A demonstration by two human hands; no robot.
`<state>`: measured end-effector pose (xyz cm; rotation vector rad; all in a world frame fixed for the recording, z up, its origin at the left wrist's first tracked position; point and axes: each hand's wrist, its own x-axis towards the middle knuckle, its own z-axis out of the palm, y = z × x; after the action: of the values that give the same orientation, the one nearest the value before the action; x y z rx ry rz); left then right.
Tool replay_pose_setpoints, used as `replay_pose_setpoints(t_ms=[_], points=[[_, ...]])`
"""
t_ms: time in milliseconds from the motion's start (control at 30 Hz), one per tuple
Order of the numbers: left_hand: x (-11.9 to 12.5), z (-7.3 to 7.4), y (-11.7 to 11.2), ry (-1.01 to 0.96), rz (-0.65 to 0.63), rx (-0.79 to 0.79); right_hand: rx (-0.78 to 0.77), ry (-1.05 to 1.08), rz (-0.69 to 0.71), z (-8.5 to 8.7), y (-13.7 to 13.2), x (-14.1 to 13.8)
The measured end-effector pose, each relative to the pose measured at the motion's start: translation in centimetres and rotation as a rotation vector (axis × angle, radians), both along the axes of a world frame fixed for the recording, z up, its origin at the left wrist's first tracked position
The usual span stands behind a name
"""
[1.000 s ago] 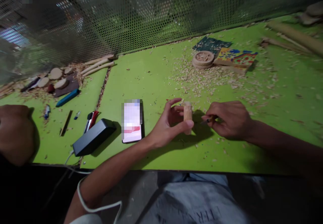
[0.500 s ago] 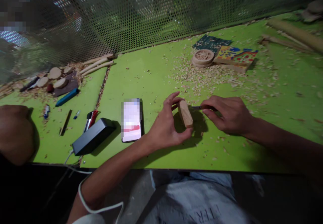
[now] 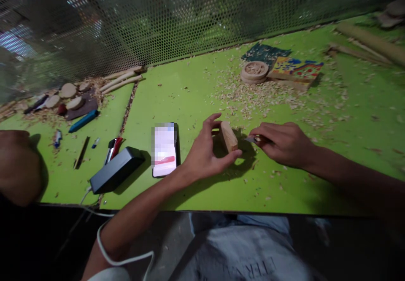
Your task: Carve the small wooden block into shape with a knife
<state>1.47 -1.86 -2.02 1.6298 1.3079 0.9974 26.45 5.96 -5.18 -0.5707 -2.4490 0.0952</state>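
A small pale wood block point(image 3: 228, 136) is held at its two ends between the fingers and thumb of my left hand point(image 3: 209, 150), tilted just above the green table. To its right, my right hand point(image 3: 284, 146) is closed around a carving knife point(image 3: 252, 139). Its short metal blade points left at the block, with a gap between them. Most of the knife's handle is hidden inside my fingers. A lit phone point(image 3: 164, 150) lies flat left of my left forearm.
Wood shavings point(image 3: 253, 99) surround a round wooden dish point(image 3: 255, 71) and a painted block point(image 3: 297, 70). A black power bank point(image 3: 117, 171) with a white cable, a blue marker-like tool point(image 3: 83, 120) and wood discs point(image 3: 68, 90) are at left. Another person's arm point(image 3: 19, 167) rests at the left edge.
The knife has drawn slightly away from the block and its blade has turned. My left hand has shifted a little left, turning the block slightly.
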Motion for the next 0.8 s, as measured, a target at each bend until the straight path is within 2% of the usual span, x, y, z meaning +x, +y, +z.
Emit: replay_pose_setpoints(t_ms=[133,300,433,633,800], points=[[0.1,0.2,0.1,-0.182,0.025,-0.052,-0.019,0.066,0.041,0.1,-0.5,0.0],[0.3,-0.6,0.3,-0.367,0.026,-0.158,-0.061,0.036,0.132,-0.1,-0.8,-0.1],[0.4,-0.9,0.4,-0.37,0.023,-0.138,0.037,0.021,0.119,-0.2,-0.7,-0.1],[0.7,-0.4,0.1,-0.401,0.034,-0.171,0.034,-0.019,0.148,-0.3,-0.5,0.2],[0.5,-0.5,0.1,-0.393,0.013,-0.162,0.164,0.001,0.091,-0.3,-0.5,0.3]])
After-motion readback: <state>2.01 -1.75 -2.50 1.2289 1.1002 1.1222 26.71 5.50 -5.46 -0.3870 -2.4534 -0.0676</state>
